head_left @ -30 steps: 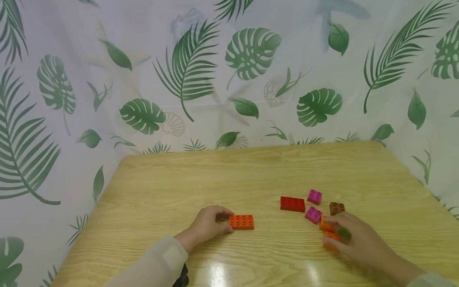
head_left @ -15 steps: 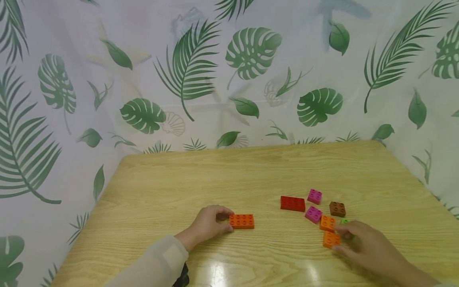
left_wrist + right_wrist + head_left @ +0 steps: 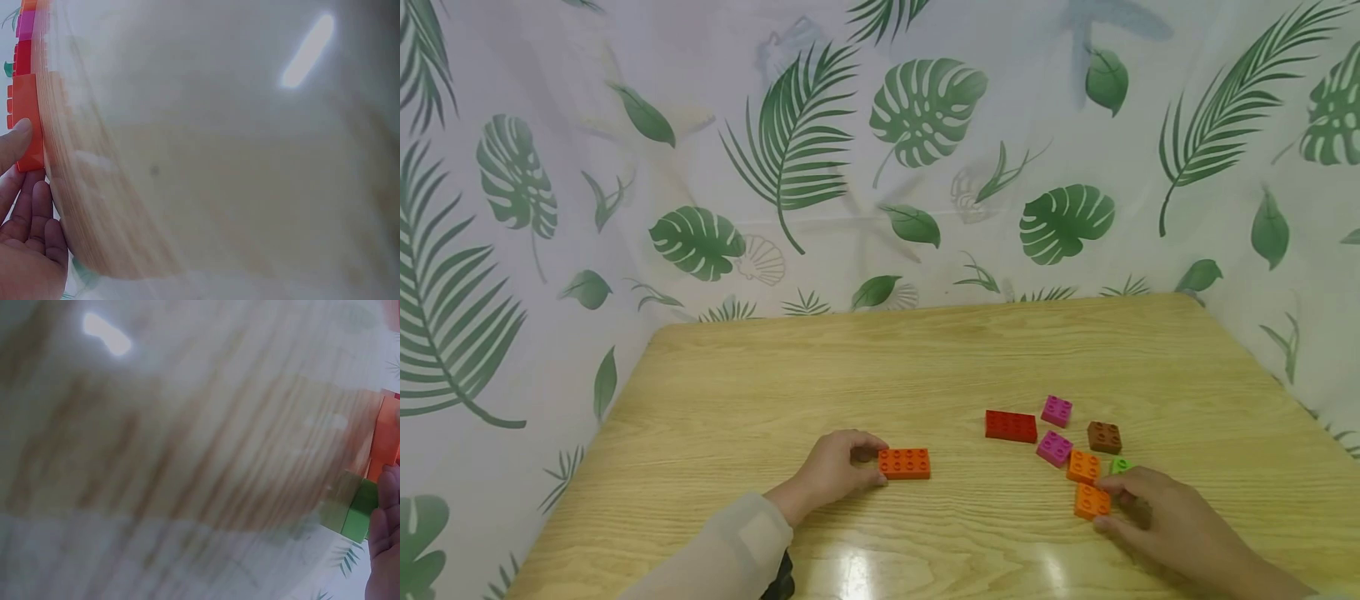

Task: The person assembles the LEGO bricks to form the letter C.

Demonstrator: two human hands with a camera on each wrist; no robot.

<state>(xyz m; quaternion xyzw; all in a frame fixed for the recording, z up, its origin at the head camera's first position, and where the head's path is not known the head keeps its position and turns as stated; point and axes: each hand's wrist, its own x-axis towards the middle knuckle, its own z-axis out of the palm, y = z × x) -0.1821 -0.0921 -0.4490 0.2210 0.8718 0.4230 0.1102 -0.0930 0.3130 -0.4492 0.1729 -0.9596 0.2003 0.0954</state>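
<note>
My left hand point(image 3: 838, 467) grips the left end of a long orange toy building brick point(image 3: 905, 463) between thumb and fingers. The left wrist view shows the thumb on the side of that orange brick point(image 3: 28, 125). My right hand point(image 3: 1172, 512) pinches the nearer small orange brick point(image 3: 1092, 502) at its right side with thumb and forefinger. Just beyond this forefinger lies a bright green brick point(image 3: 1121, 465), partly hidden by the hand. A second small orange brick point(image 3: 1083, 466) sits right behind the pinched one. In the right wrist view the green brick point(image 3: 360, 512) stands beside the fingers.
Left of the small orange bricks lie a long red brick point(image 3: 1011, 426) and two magenta bricks point(image 3: 1055, 448). A brown brick point(image 3: 1104, 437) stands behind the green one. All rest on a wooden table point(image 3: 820, 375), with a leaf-patterned cloth point(image 3: 850, 167) hanging behind it.
My right hand has drawn back and to the right, then stopped with its fingertips at the nearer small orange brick. The green brick, blurred at this hand before, now shows beyond it. The left hand stays put.
</note>
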